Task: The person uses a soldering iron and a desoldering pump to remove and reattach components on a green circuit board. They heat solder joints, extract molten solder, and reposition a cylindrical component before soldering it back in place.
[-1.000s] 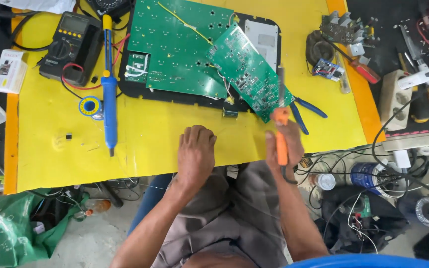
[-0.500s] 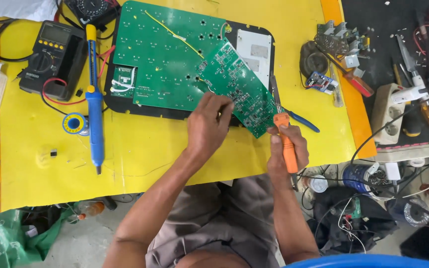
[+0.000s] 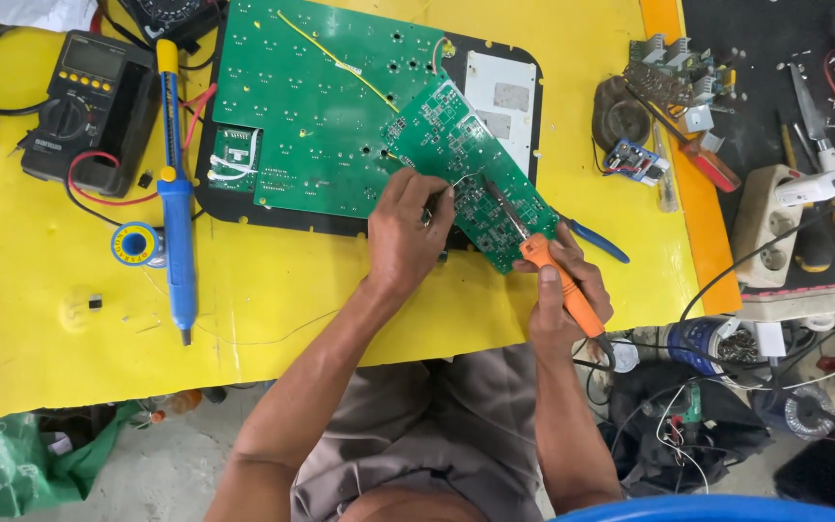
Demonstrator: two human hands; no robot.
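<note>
Pinching small green PCB [image 3: 471,174] w/ left hand [image 3: 406,237]; right hand [image 3: 564,290] grips orange soldering iron [image 3: 558,285], tip on board.

Small circuit board [image 3: 471,174]: green, tilted diagonally atop the larger board.
Soldering iron [image 3: 543,266]: orange handle, tip on the small board.

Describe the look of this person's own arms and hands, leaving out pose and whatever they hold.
Both arms are bare from upper arm to fingertips: no sleeves reach into view, and no gloves, watch or wristband show. The left hand and right hand show no rings that I can make out. Nails look short. Below the arms, a grey-brown garment covers the lap.
</note>
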